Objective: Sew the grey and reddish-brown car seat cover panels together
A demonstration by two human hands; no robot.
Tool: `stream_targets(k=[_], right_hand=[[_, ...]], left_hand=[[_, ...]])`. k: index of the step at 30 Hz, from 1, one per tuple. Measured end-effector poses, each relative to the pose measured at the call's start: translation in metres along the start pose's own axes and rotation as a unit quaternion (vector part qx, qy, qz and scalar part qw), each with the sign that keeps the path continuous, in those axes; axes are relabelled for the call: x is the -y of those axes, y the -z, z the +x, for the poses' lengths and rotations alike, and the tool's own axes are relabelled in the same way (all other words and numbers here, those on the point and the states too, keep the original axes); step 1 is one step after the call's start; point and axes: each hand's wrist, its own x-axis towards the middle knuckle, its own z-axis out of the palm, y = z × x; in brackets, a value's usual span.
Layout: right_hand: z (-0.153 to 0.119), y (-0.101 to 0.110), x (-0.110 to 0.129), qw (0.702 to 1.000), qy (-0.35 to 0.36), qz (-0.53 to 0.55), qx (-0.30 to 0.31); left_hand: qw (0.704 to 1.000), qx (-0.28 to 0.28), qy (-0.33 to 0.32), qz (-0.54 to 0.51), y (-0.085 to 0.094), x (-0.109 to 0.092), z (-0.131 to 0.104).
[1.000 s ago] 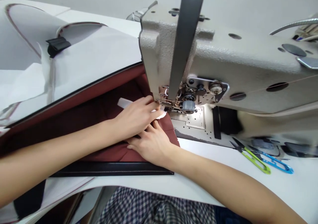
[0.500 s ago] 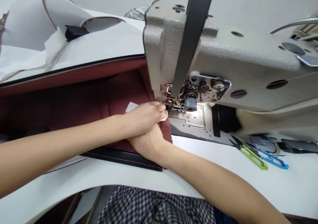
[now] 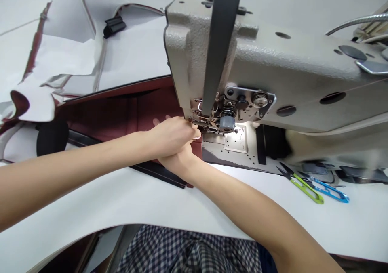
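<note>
A large dark red piece (image 3: 112, 117) with black edging and white backing lies under the head of a grey sewing machine (image 3: 257, 63). My left hand (image 3: 172, 135) is over the piece beside the needle area, crossing on top of my right hand. Its fingers are bent round a small white bit (image 3: 197, 135) at the needle side. Below it, my right hand (image 3: 177, 160) rests on the red piece; most of its fingers are hidden under the left, with some fingertips showing beyond.
Green snips (image 3: 307, 189) and blue snips (image 3: 332, 191) lie on the white table (image 3: 230, 208) at the right. A black clip-like item (image 3: 114, 26) sits on the white backing at the upper left. A black strap (image 3: 222, 43) hangs before the machine.
The piece has shifted and turned on the table, its lower black edge moving up and left. Both hands have moved slightly left. The white slip beside the left hand no longer shows.
</note>
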Motion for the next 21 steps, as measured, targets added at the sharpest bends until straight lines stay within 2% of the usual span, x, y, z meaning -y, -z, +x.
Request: stream_targets(k=[2, 4, 6, 8, 9, 12, 16, 21], right_hand=[[0.0, 0.004, 0.0, 0.999, -0.03, 0.006, 0.012], [-0.009, 0.014, -0.002, 1.0, -0.013, 0.017, 0.022], [-0.028, 0.028, -0.007, 0.995, 0.086, 0.051, 0.023], [-0.052, 0.04, -0.012, 0.976, 0.201, 0.082, 0.025], [-0.062, 0.043, -0.012, 0.969, 0.231, 0.081, 0.029], [-0.08, 0.043, -0.004, 0.973, 0.22, 0.031, 0.069], [-0.072, 0.028, 0.013, 0.975, 0.186, -0.016, 0.124], [-0.062, 0.022, 0.019, 0.978, 0.171, -0.035, 0.115]], left_hand=[[1.0, 0.016, -0.004, 0.007, 0.014, -0.012, 0.006], [0.999, 0.028, -0.013, 0.015, 0.027, -0.025, 0.012], [0.999, 0.039, -0.026, 0.02, 0.039, -0.036, 0.014], [0.998, 0.042, -0.048, 0.026, 0.046, -0.04, 0.012], [0.997, 0.04, -0.061, 0.032, 0.048, -0.041, 0.009], [0.994, 0.029, -0.097, 0.045, 0.047, -0.039, -0.002], [0.992, 0.03, -0.118, 0.022, 0.036, -0.043, -0.011], [0.993, 0.004, -0.122, 0.001, 0.026, -0.046, -0.009]])
